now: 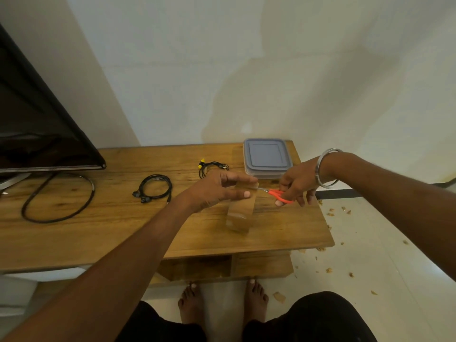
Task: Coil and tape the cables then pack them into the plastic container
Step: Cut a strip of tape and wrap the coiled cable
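On the wooden counter (123, 233), two coiled black cables (155, 188) (212, 167) lie left of the hands. The left hand (217, 190) pinches a strip of clear tape (240, 208); the right hand (297, 185) grips orange scissors (277, 193) at the tape. Behind them sits the lidded plastic container (267, 157).

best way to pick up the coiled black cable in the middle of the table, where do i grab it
Grip the coiled black cable across its bundled strands on the near-right arc, coming from above. It lies flat on the wooden table as a loose loop with plugs at the lower left, so pinching several strands together there would probably lift it without uncoiling. Both hands are busy now with tape and scissors.
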